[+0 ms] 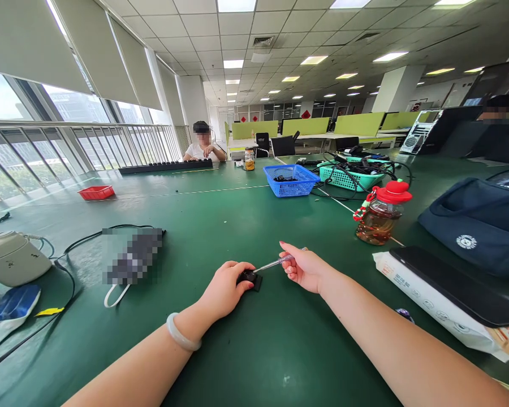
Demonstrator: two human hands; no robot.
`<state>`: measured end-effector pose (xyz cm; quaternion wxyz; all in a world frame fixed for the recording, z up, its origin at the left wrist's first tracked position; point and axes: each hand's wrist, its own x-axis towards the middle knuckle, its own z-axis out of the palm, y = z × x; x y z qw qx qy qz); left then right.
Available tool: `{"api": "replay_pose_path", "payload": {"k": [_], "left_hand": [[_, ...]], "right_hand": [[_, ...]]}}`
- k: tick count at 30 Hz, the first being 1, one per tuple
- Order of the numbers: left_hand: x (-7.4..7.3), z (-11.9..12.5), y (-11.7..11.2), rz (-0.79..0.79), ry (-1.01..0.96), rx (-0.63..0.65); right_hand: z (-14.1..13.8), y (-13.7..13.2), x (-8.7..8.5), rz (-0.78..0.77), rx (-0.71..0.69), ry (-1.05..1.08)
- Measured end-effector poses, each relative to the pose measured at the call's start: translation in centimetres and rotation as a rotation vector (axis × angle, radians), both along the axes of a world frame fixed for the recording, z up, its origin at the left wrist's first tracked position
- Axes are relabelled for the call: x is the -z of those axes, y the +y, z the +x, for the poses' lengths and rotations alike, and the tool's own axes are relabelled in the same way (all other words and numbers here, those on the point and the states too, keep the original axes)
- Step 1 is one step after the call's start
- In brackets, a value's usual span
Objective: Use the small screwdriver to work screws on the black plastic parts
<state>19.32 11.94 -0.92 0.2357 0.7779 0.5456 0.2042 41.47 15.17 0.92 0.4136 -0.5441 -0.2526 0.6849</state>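
Green table (237,226): small black part (255,280), screwdriver (275,263)

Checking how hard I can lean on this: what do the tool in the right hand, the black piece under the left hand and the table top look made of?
The tool: thin shaft, grey with a bright glint, likely metal; handle looks clear plastic. The black piece: matt, dark, probably plastic; too small to be sure. The table top: green, softly shiny mat, perhaps rubber or vinyl.

your view is bright: daylight from the windows (34,107) at left, ceiling panels (236,5) overhead; soft shadows, edges bow outward.
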Motion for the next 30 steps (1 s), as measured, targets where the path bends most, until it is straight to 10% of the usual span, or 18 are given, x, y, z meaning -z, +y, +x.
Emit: {"api": "replay_pose_path", "payload": {"k": [9,21,30], "left_hand": [[-0.1,0.0,0.1,-0.006,0.002,0.006],[0.0,0.0,0.0,0.018,-0.010,0.012],[0.0,0.0,-0.1,0.025,-0.009,0.013]], "right_hand": [[0.1,0.4,0.3,0.063,-0.057,0.016],[-0.1,-0.7,0.0,0.748,-0.269,-0.249],[-0.4,-0.2,0.6,0.587,-0.162,-0.186]]}}
